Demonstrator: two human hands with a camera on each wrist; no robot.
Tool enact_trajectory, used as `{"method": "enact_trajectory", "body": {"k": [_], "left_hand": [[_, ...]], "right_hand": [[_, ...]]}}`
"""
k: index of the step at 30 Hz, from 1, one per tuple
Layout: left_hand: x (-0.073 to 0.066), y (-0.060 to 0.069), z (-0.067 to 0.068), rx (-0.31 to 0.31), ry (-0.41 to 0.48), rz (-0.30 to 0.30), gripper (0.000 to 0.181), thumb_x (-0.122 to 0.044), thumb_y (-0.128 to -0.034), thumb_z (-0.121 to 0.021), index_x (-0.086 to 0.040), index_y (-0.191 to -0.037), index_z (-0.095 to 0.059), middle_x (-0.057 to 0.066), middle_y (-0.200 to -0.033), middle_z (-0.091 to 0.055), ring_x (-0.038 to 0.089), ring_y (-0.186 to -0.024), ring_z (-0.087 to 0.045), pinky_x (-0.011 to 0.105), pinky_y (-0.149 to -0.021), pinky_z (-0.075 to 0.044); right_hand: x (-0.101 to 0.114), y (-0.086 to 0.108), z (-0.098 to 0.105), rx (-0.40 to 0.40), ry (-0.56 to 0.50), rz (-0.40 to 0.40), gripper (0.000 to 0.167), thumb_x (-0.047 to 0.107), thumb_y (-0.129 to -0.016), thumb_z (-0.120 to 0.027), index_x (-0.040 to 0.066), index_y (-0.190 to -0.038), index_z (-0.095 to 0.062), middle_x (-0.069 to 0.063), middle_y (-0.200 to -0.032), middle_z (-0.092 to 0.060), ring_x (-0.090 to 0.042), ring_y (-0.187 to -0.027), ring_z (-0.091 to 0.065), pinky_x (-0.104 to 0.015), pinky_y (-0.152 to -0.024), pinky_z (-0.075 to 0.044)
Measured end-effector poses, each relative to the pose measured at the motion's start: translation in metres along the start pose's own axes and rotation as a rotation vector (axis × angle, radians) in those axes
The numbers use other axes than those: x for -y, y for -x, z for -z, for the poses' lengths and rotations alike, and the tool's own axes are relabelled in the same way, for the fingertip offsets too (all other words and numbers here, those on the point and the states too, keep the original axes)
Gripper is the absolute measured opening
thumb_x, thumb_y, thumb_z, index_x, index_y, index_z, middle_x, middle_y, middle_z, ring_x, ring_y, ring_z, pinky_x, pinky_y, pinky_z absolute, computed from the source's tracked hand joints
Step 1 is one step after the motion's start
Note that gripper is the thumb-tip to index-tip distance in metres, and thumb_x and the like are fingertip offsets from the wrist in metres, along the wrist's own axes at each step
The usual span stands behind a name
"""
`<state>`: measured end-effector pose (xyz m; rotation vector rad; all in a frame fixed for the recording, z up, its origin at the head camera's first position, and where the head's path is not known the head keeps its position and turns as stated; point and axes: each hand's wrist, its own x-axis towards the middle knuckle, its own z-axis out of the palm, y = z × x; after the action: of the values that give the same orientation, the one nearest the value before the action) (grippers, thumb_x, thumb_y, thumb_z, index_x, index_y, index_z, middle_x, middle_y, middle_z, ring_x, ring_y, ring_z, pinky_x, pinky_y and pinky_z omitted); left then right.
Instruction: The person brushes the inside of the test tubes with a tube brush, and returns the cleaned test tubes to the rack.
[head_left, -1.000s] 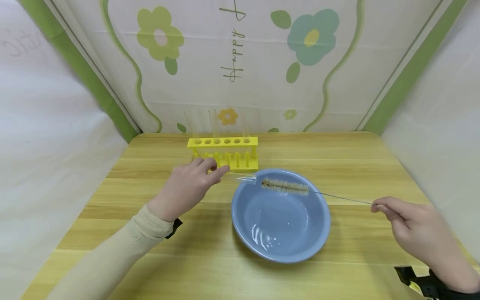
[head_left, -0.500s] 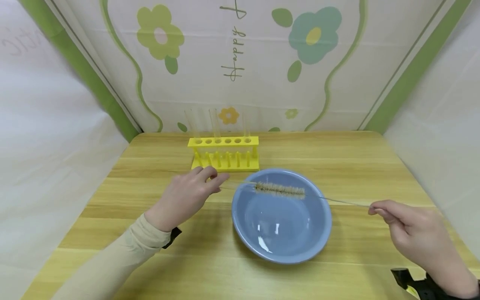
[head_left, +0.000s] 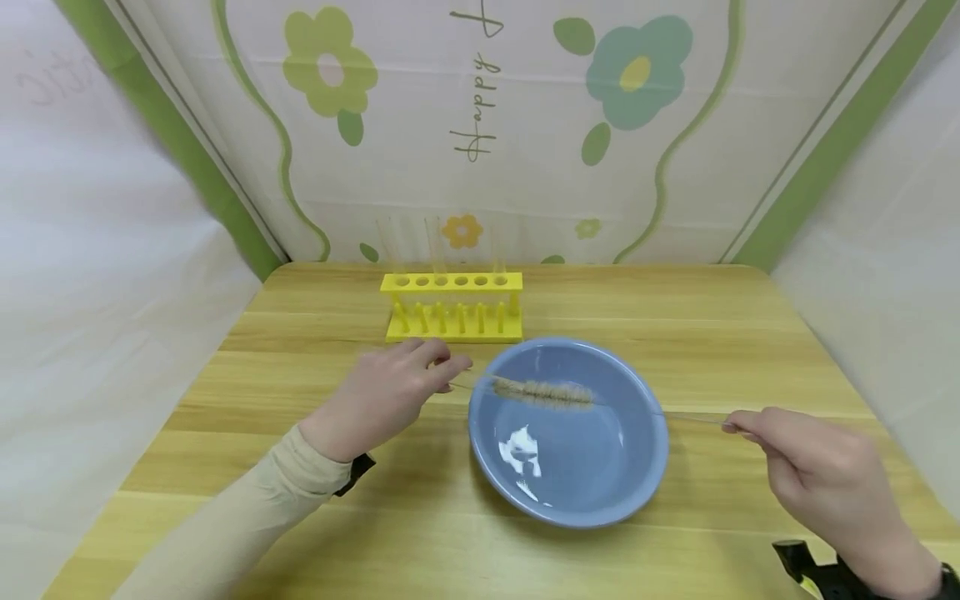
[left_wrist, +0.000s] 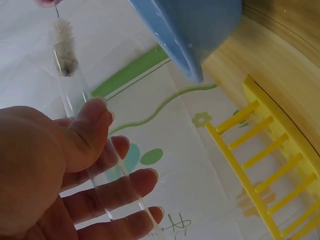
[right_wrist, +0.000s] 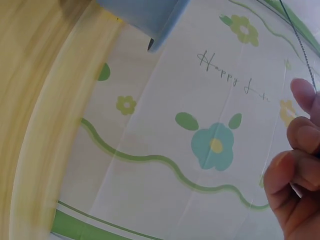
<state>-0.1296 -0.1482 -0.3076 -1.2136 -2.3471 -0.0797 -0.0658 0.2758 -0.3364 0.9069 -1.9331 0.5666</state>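
My left hand [head_left: 386,400] holds a clear glass test tube [left_wrist: 75,92] between thumb and fingers; the tube lies across the fingers in the left wrist view. A test tube brush [head_left: 551,395] with pale bristles points at it from the right. Its bristle tip sits inside the tube's mouth, while part of the bristles stays outside. My right hand [head_left: 817,471] pinches the brush's thin wire handle [head_left: 693,417] near its end. Tube and brush are above a blue basin [head_left: 577,467]. At the right edge of the right wrist view, curled fingers [right_wrist: 302,135] hold the twisted wire.
Behind the basin stands a yellow test tube rack [head_left: 453,337] with 3 clear test tubes [head_left: 437,246] upright in it. The wooden table [head_left: 720,333] meets a flower-printed cloth [head_left: 525,183] at the back. White cloth hangs at both sides.
The brush has moved left, and its tip has gone from outside the tube into its mouth. My right hand has shifted left, and both hands are slightly lower.
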Motion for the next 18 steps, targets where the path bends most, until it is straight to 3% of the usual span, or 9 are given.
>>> {"method": "enact_trajectory", "body": {"k": [3,8,13,18], "left_hand": [[-0.001,-0.002,0.0,0.027,-0.007,-0.004,0.04,0.003,-0.082,-0.077,-0.013,-0.117,-0.069,0.003,-0.091,-0.063,0.017,-0.072,-0.064,0.024,-0.046,-0.047],[-0.002,-0.004,0.0,0.059,-0.012,-0.004,0.039,0.0,-0.0831,-0.077,-0.012,-0.119,-0.069,0.002,-0.091,-0.064,0.018,-0.074,-0.064,0.025,-0.05,-0.05],[-0.002,-0.007,0.001,0.059,-0.009,-0.011,0.039,0.0,-0.0829,-0.077,-0.011,-0.119,-0.068,0.003,-0.092,-0.065,0.019,-0.075,-0.064,0.028,-0.053,-0.052],[-0.002,-0.009,0.001,0.058,-0.01,-0.021,0.038,0.0,-0.0835,-0.076,-0.012,-0.118,-0.067,0.003,-0.09,-0.063,0.019,-0.073,-0.063,0.028,-0.051,-0.051]], "right_hand": [[0.003,-0.004,-0.005,-0.071,-0.017,0.039,0.041,0.019,-0.104,-0.049,0.003,-0.075,-0.073,-0.001,-0.066,-0.067,-0.002,-0.062,-0.062,-0.004,-0.079,-0.044],[0.008,-0.009,-0.012,-0.148,-0.025,0.073,0.036,0.011,-0.1,-0.048,0.007,-0.074,-0.073,0.002,-0.061,-0.061,-0.008,-0.049,-0.051,-0.005,-0.065,-0.043],[0.015,-0.015,-0.016,-0.176,0.032,0.114,0.035,0.002,-0.094,-0.041,0.007,-0.08,-0.072,0.005,-0.055,-0.041,-0.004,-0.047,-0.027,-0.015,-0.038,-0.021],[0.02,-0.018,-0.02,-0.209,0.09,0.159,0.039,-0.003,-0.087,-0.034,0.006,-0.086,-0.072,0.004,-0.055,-0.035,-0.005,-0.048,-0.019,-0.018,-0.041,-0.007]]}}
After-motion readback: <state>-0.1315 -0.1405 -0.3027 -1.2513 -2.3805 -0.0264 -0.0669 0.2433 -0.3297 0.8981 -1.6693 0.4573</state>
